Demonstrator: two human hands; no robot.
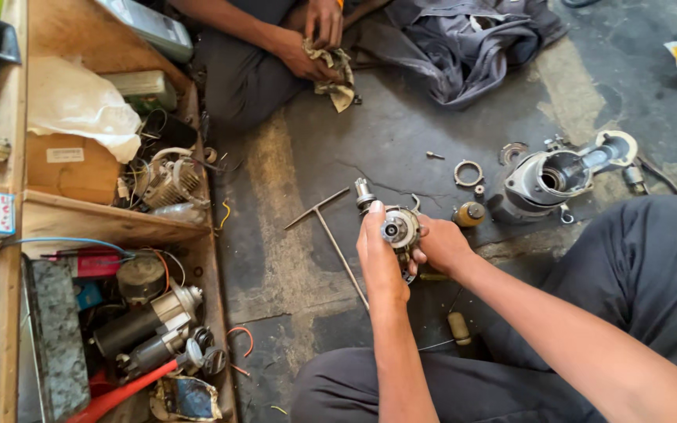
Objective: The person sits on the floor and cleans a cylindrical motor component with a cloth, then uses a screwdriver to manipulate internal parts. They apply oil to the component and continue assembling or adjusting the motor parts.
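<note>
Your left hand [378, 254] and right hand [440, 244] meet around the rotor part [399, 229], fingers curled shut on it from either side; its round steel face turns up toward you, shaft end pointing away. Beyond it, on the stained concrete, lie a T-handle wrench [327, 227], a toothed ring [468, 173] and a cast housing [558, 176], well apart from your fingers.

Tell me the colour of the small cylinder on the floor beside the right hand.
The small cylinder is yellowish brass with a dark top, seen in the head view.

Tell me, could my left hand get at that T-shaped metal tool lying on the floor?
Probably yes: the T-shaped tool lies bare just beside the left hand, but that hand grips the round metal part.
</note>
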